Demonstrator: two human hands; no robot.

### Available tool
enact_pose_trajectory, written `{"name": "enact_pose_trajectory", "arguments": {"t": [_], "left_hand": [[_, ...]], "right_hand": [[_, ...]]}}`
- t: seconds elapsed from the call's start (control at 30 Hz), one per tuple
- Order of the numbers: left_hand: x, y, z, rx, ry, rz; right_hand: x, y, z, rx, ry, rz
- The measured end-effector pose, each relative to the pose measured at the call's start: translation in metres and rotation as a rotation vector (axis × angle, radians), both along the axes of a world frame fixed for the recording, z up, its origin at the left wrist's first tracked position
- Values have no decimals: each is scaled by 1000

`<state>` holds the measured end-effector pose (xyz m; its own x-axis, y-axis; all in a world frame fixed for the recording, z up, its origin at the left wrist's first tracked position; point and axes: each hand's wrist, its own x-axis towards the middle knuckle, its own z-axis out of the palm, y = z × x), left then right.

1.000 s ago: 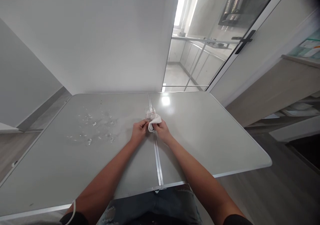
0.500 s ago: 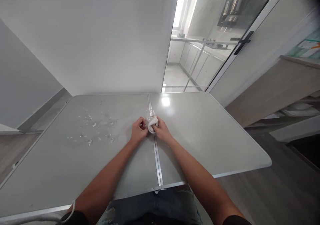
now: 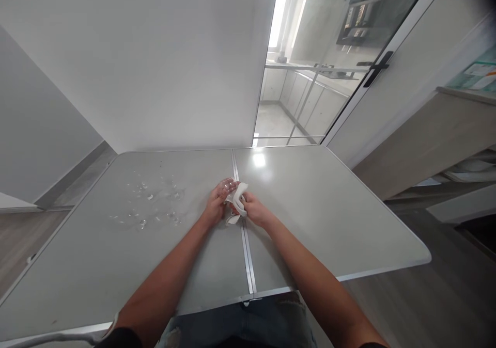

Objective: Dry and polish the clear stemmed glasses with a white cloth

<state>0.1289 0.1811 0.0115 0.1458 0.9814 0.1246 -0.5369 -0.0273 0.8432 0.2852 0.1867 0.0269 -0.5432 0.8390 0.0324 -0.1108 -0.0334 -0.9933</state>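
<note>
Over the table's centre seam, my left hand (image 3: pixel 215 203) has its fingers wrapped round a clear glass (image 3: pixel 228 185), whose rounded body shows above the fingers. My right hand (image 3: pixel 253 208) grips a folded white cloth (image 3: pixel 240 198) that lies against the near side of the glass. A loose end of the cloth hangs down between the hands. Parts of the glass are hidden by fingers and cloth, so its full shape cannot be made out. Left of my hands, several clear glasses (image 3: pixel 142 223) stand on the table; their outlines are faint.
The pale table (image 3: pixel 329 208) has a metal edge and a metal seam (image 3: pixel 248 265) down its middle. A white wall (image 3: pixel 174 79) rises at its far side. Behind, a glass door (image 3: pixel 306 95) shows a kitchen. Shelves (image 3: pixel 445 136) stand at the right. A cable (image 3: pixel 58 339) lies near my left arm.
My left hand has moved from the lower part of the glass to wrap round its body. The glass has tilted, and the cloth has loosened, with one end now hanging down.
</note>
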Motion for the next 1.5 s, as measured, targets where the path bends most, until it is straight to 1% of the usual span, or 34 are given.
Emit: {"name": "enact_pose_trajectory", "arguments": {"t": [0.1, 0.13, 0.17, 0.23, 0.27, 0.3, 0.33, 0.37, 0.47, 0.5, 0.53, 0.57, 0.6, 0.73, 0.77, 0.8, 0.83, 0.87, 0.9, 0.93, 1.0, 1.03, 1.07, 1.1, 1.13, 1.23, 1.27, 1.3, 1.33, 1.37, 1.4, 1.43, 1.5], "left_hand": [[3, 2, -6, 78, -7, 83], [4, 3, -6, 95, 0, 101], [5, 3, -6, 108, 7, 117], [6, 3, -5, 118, 6, 126], [6, 3, -4, 111, -9, 120], [5, 2, -3, 96, -29, 107], [4, 2, -2, 74, -45, 92], [3, 1, -1, 48, -53, 73], [1, -1, 0, -7, -37, 14], [0, -1, 0, -14, -29, -2], [0, -1, 0, -17, -27, -10], [0, 0, 0, -15, -32, -3], [1, 0, -1, -10, -39, 11], [4, 4, -2, 40, -65, 74], [5, 5, -2, 50, -68, 77], [5, 6, -2, 53, -70, 77], [5, 6, -2, 49, -73, 79], [5, 6, -3, 37, -74, 80], [4, 6, -3, 20, -73, 78], [4, 5, -4, 1, -68, 72], [2, 4, -6, -22, -50, 51], [1, 4, -6, -26, -40, 35], [0, 4, -6, -27, -33, 19], [-1, 4, -6, -23, -32, 10], [-1, 4, -5, -16, -36, 9], [0, 6, -3, 25, -53, 46], [0, 7, -2, 41, -56, 66], [0, 7, -2, 54, -57, 81], [0, 8, -2, 60, -58, 91], [-1, 8, -2, 59, -58, 96], [-1, 8, -3, 50, -56, 92], [-2, 8, -4, 39, -51, 82], [-3, 7, -5, 18, -37, 51]], "right_hand": [[1, 1, -3, 341, -334, -175], [1, 1, -3, 424, -452, -227], [1, 0, -3, 480, -551, -266], [0, -2, -3, 514, -656, -308], [-1, -2, -2, 501, -642, -310], [-1, -2, -2, 461, -580, -295], [-1, -2, -1, 387, -481, -255], [0, -2, 0, 285, -359, -182], [5, 0, 4, -52, -3, 114], [7, 1, 5, -119, 61, 188], [9, 2, 5, -142, 85, 227], [10, 2, 5, -123, 65, 214], [10, 2, 5, -62, 0, 154], [3, 0, 0, 358, -465, -264], [1, -1, -1, 426, -545, -322], [0, -1, -2, 462, -581, -347], [-1, -1, -3, 463, -571, -345], [-2, -1, -3, 431, -518, -323], [-1, -1, -2, 368, -429, -280], [-1, 0, -2, 275, -319, -211], [1, 1, 1, 57, -95, -27], [2, 1, 2, -30, -19, 62], [3, 0, 3, -78, 15, 118], [3, 0, 4, -73, 0, 122], [3, -1, 5, -18, -59, 70], [-1, -4, 3, 286, -364, -250], [-2, -5, 2, 369, -448, -334], [-3, -5, 1, 420, -498, -378], [-4, -5, 0, 433, -508, -391], [-4, -4, -1, 408, -474, -373], [-4, -4, -1, 347, -400, -327], [-3, -3, -2, 250, -296, -252], [0, -1, -1, 6, -69, -38]]}}
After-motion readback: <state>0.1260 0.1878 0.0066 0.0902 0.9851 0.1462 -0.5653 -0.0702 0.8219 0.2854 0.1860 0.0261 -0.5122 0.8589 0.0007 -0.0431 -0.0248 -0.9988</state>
